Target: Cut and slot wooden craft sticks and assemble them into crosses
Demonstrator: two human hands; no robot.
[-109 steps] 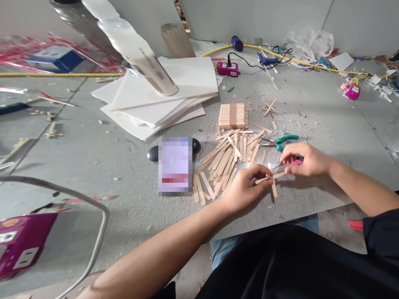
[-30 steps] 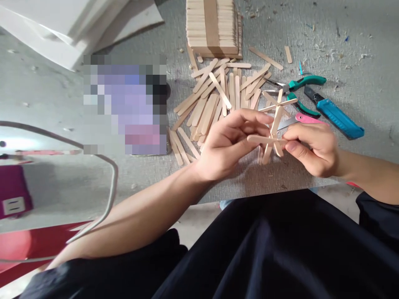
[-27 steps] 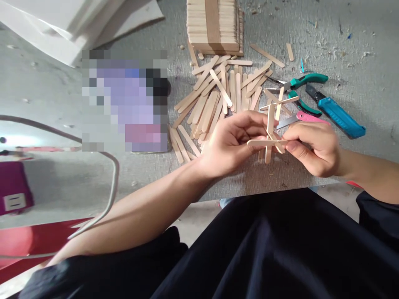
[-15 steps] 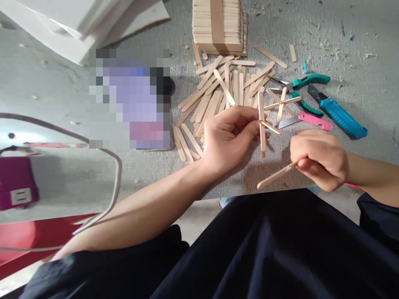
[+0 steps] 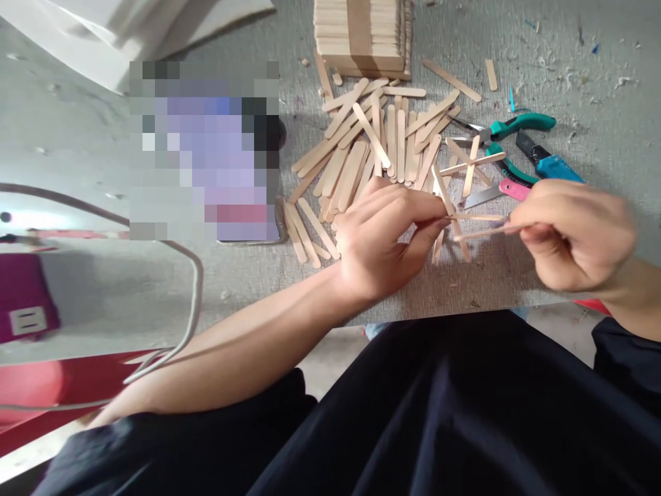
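My left hand [image 5: 385, 234] is closed in a pinch on a small assembly of crossed wooden sticks [image 5: 448, 210], held just above the grey mat. My right hand [image 5: 573, 231] is closed on a single wooden stick [image 5: 483, 232], whose free end lies against the assembly. A loose pile of wooden sticks [image 5: 372, 148] lies on the mat just beyond my left hand. A second crossed-stick piece [image 5: 469, 164] rests flat near the pliers.
A banded stack of sticks [image 5: 361, 34] sits at the top. Green-handled pliers [image 5: 511, 131], a blue utility knife [image 5: 552, 165] and a pink knife [image 5: 503, 191] lie at right. White boards [image 5: 129, 27], a blurred card [image 5: 204, 148], a grey cable [image 5: 186, 303] and a purple power strip [image 5: 25, 310] are at left.
My right hand pulled one stick away from the assembly, then lifted it back against the piece in my left hand. The assembly has been turned. The camera moved closer over the earlier frames.
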